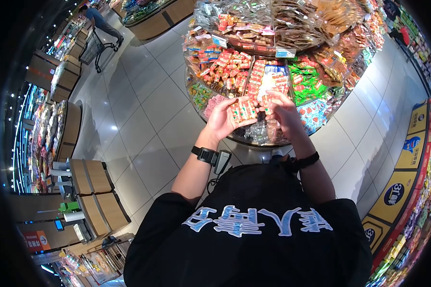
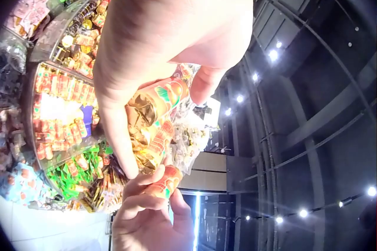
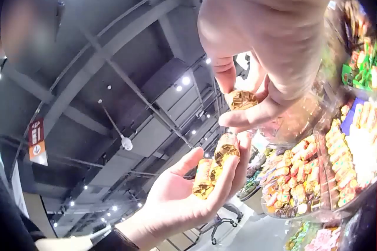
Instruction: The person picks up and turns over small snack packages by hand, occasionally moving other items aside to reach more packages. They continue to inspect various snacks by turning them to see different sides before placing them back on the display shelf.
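Observation:
My left hand (image 1: 220,118) holds several short rolls in red-orange wrappers (image 1: 244,111) side by side, between thumb and fingers. Gold foil shows at the ends of these wrapped rolls (image 2: 143,118) in the left wrist view. Just to the right, my right hand (image 1: 288,117) pinches one more such roll (image 3: 242,99) between thumb and fingertips, its gold end visible in the right wrist view. The two hands are close together over the near edge of a round display. Below them, a compartment of similar red rolls (image 1: 256,76) lies under bright light.
The round display holds green packets (image 1: 305,79), light-blue packets (image 1: 313,115) and pink sweets (image 1: 215,103) in separate compartments. A person (image 1: 100,23) with a shopping cart (image 1: 96,51) is at the upper left. Shelves with yellow panels (image 1: 397,191) stand at the right.

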A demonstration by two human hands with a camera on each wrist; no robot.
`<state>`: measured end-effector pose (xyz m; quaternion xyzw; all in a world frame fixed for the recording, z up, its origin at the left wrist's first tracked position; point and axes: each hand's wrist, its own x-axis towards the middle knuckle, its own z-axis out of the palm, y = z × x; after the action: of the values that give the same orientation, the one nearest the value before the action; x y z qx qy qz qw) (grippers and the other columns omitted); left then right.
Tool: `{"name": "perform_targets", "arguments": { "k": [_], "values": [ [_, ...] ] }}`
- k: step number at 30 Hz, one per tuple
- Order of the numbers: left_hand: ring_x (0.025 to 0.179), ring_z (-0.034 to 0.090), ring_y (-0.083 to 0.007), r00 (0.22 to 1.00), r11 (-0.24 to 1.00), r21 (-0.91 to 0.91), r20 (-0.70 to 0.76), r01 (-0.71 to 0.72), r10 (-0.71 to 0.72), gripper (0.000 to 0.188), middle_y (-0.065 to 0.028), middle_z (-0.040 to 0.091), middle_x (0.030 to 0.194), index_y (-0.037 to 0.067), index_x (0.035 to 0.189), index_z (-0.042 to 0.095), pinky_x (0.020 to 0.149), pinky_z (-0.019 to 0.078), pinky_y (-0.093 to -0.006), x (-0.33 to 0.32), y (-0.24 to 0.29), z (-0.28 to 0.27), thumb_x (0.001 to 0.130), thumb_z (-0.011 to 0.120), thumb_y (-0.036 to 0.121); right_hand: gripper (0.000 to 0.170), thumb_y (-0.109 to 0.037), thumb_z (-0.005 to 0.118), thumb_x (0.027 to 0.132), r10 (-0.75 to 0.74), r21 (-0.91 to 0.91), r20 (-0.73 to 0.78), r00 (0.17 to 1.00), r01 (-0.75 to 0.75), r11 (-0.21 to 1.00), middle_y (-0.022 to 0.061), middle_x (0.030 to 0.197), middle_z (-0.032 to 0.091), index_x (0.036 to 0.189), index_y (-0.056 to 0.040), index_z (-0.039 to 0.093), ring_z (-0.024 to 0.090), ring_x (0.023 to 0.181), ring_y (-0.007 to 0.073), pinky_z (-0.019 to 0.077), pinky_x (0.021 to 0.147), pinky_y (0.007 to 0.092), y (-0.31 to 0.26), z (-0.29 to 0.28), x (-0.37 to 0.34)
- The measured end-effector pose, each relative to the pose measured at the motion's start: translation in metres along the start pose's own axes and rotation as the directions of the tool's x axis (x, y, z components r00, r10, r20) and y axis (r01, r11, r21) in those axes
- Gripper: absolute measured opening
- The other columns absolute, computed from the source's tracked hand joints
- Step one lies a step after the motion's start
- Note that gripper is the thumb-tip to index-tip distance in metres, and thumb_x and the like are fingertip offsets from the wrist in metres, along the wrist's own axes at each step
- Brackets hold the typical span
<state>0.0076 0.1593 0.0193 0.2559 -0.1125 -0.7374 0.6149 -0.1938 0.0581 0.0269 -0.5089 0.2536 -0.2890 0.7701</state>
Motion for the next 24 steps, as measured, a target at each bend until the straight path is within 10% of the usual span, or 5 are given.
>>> {"name": "perform_targets", "arguments": {
  "k": [5,9,18,24],
  "values": [
    [0.110,0.062,-0.0296,1.000,0.999,0.038,-0.008,0.018,-0.018,0.041,-0.0184,0.062,0.120,0.001,0.125,0.054,0.097,0.0498,-0.0499,0.008,-0.010,-0.003,0.098,0.046,0.031,0.029,-0.008,0.072,0.084,-0.228,-0.291,-0.030,0.973,0.210,0.933,0.0015,0.079,0.060,0.107,0.0009,0.056,0.057,0.071,0.0081,0.0497,0.064,0.0253,0.016,0.024,0.007],
    [0.101,0.065,-0.0226,0.996,0.995,0.102,-0.090,0.016,-0.007,0.035,-0.0109,0.065,0.113,0.005,0.120,0.057,0.089,0.0538,-0.0401,0.015,-0.024,-0.009,0.098,0.047,0.030,0.032,-0.012,0.077,0.076,-0.428,-0.735,-0.003,0.904,0.288,0.614,0.0117,0.089,0.057,0.100,-0.0010,0.058,0.059,0.070,0.0190,0.0501,0.063,0.0319,0.023,0.037,0.007],
    [0.095,0.065,-0.0171,0.989,0.998,0.068,-0.146,-0.004,0.014,0.027,-0.0059,0.066,0.105,0.006,0.115,0.059,0.081,0.0555,-0.0330,0.021,-0.043,-0.009,0.097,0.051,0.024,0.027,-0.016,0.066,0.083,-0.608,-0.955,0.154,0.779,0.276,0.112,0.0161,0.104,0.055,0.103,-0.0014,0.054,0.057,0.097,0.0308,0.0491,0.081,0.0386,0.034,0.047,-0.001],
    [0.103,0.062,-0.0197,0.985,0.998,0.050,-0.166,-0.039,0.047,0.027,-0.0084,0.065,0.108,0.005,0.114,0.058,0.088,0.0517,-0.0341,0.031,-0.053,-0.009,0.096,0.050,0.024,0.053,-0.021,0.062,0.086,-0.473,-0.953,0.109,0.875,0.227,0.200,0.0212,0.123,0.050,0.129,0.0030,0.045,0.051,0.114,0.0368,0.0434,0.096,0.0438,0.060,0.043,-0.004]
  ]
}}
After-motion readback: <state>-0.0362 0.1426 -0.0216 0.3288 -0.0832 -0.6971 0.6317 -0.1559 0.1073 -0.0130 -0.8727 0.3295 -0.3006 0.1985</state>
